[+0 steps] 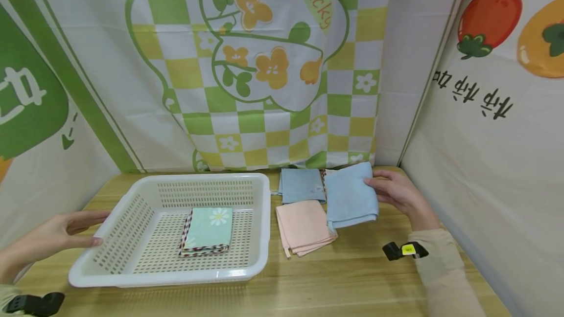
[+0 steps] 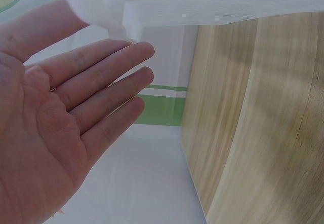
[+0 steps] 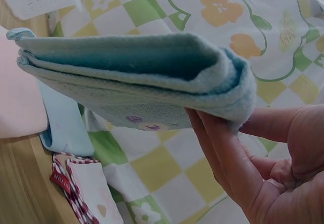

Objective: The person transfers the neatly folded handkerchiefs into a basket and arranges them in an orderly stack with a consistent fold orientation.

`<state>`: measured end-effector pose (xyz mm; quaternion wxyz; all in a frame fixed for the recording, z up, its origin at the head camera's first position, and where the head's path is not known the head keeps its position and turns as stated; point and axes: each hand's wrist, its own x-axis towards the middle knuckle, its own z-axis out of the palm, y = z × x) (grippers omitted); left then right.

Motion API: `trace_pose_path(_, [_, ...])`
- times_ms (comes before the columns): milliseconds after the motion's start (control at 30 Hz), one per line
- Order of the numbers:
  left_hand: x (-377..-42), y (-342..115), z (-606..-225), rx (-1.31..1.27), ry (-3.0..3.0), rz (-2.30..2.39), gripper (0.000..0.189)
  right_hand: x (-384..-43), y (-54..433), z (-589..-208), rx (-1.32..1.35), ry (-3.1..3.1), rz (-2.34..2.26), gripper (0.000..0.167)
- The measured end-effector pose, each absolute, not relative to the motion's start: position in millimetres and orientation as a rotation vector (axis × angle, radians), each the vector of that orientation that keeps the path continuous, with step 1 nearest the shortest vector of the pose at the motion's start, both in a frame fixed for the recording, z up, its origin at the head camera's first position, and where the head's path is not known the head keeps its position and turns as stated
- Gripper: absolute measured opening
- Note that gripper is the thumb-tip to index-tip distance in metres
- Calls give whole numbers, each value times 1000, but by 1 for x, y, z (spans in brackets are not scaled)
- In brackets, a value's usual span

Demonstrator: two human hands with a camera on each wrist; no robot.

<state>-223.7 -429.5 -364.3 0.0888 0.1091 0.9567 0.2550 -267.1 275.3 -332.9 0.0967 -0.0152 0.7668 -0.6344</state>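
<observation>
My right hand (image 1: 396, 192) pinches a folded light-blue towel (image 1: 352, 194) by its right edge, holding it raised over the table. In the right wrist view, the layers of the blue towel (image 3: 121, 57) stand apart, with the fingers underneath. At the left, my left hand (image 1: 61, 236) has its fingers straight beside the white plastic basket (image 1: 265, 219), the thumb at its rim. The left wrist view shows the palm (image 2: 45, 127) and straight fingers by the basket's edge. A folded mint-green towel (image 1: 209, 229) with a daisy and checked border lies inside the basket.
Right of the basket, a folded pink towel (image 1: 304, 226) and another folded blue towel (image 1: 301, 186) lie on the wooden table (image 1: 335, 278). A towel with a red-checked border (image 3: 93, 188) lies behind the raised one. Printed curtains (image 1: 282, 131) enclose the table.
</observation>
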Motion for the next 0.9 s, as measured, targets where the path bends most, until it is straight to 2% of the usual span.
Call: trace_pose_path(900, [-222,-428,-361,294,2836,744,74,-277,250,-319,-150,2281,-1838,59])
